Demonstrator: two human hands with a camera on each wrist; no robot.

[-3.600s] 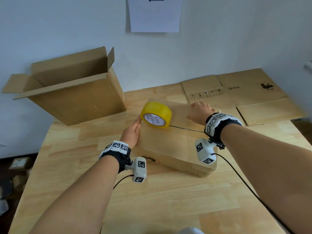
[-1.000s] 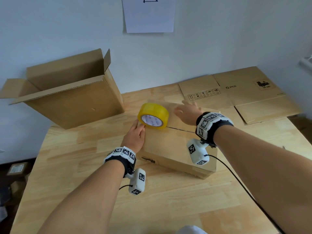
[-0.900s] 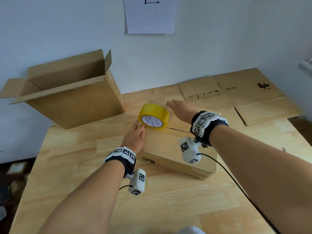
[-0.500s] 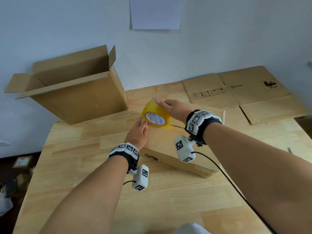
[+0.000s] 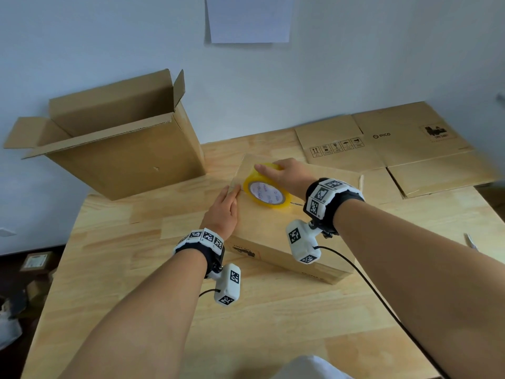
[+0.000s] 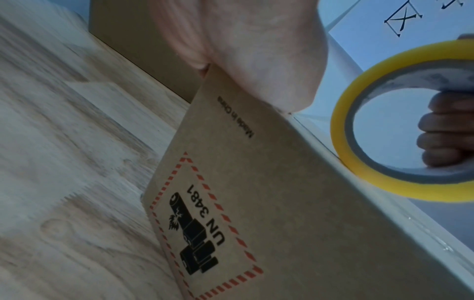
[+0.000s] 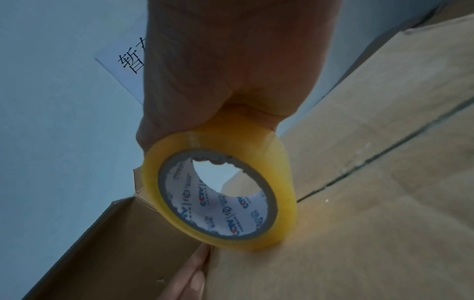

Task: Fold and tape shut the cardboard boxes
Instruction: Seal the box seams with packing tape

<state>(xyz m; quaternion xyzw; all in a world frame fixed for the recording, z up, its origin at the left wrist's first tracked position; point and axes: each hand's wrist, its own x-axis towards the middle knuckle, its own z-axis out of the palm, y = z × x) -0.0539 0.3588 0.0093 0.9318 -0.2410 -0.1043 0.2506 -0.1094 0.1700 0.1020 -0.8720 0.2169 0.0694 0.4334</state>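
Box (image 5: 276, 231) lay closed under my flat left hand (image 5: 222, 212) when my right hand (image 5: 287, 175), previously resting alongside, wrapped the tape roll (image 5: 266, 191), ready for sealing.

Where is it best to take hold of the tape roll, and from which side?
Grip the tape roll by its outer band, coming from above and the right, as the right hand does. It stands on edge on the box, so the top of the band is free and the hole faces sideways.
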